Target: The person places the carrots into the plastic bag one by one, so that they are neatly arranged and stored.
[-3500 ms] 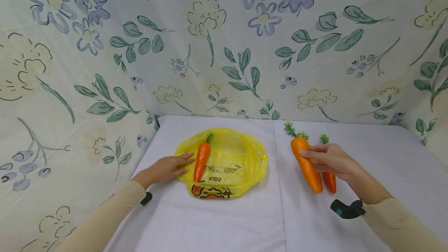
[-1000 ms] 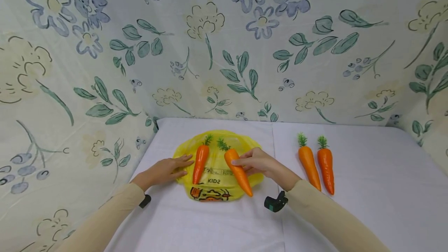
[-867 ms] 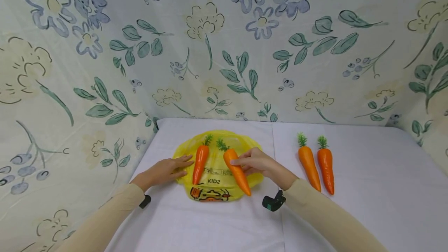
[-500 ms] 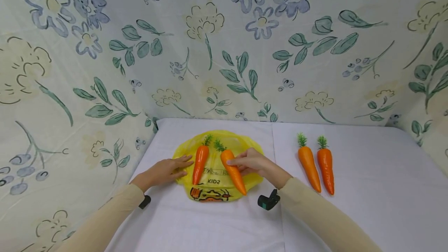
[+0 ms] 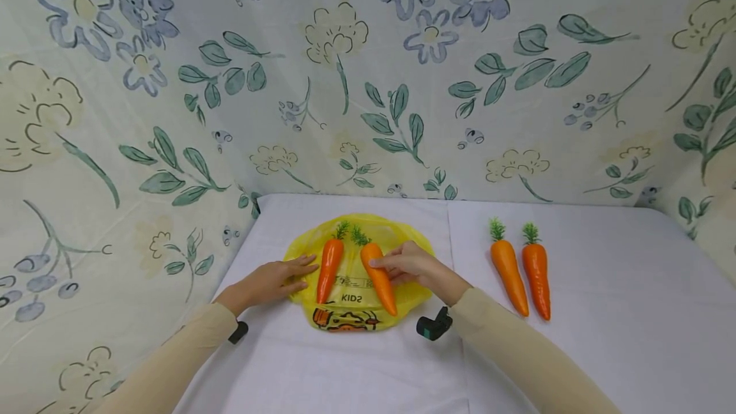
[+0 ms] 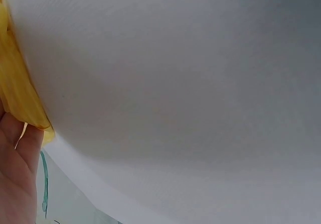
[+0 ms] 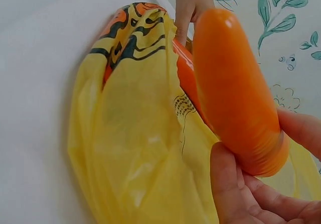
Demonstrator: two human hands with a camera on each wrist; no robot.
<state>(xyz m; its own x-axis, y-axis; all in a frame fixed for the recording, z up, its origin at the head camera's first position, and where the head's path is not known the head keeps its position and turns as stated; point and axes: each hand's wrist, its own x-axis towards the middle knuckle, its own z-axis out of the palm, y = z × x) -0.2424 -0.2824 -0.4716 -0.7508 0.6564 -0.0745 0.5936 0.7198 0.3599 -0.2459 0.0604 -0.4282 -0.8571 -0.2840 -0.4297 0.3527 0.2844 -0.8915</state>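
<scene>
My right hand (image 5: 411,265) grips an orange toy carrot (image 5: 377,276) with a green leafy top, holding it over the right half of a yellow plastic bag (image 5: 353,225). The right wrist view shows thumb and fingers around the thick end of that carrot (image 7: 235,88). Left of it, a redder carrot (image 5: 330,270) lies in the bag, its tip at the printed front flap. My left hand (image 5: 267,285) rests with extended fingers on the bag's left edge; in the left wrist view the fingers (image 6: 31,146) touch the yellow plastic (image 6: 20,83).
Two more carrots, one orange (image 5: 508,276) and one redder (image 5: 536,280), lie side by side on the white tablecloth (image 5: 609,286) to the right. A floral cloth (image 5: 345,126) hangs behind the table and along its left side.
My right hand has carried the orange carrot from the right side leftward over the bag, then a little further left beside the redder one. My left hand stays on the bag's edge.
</scene>
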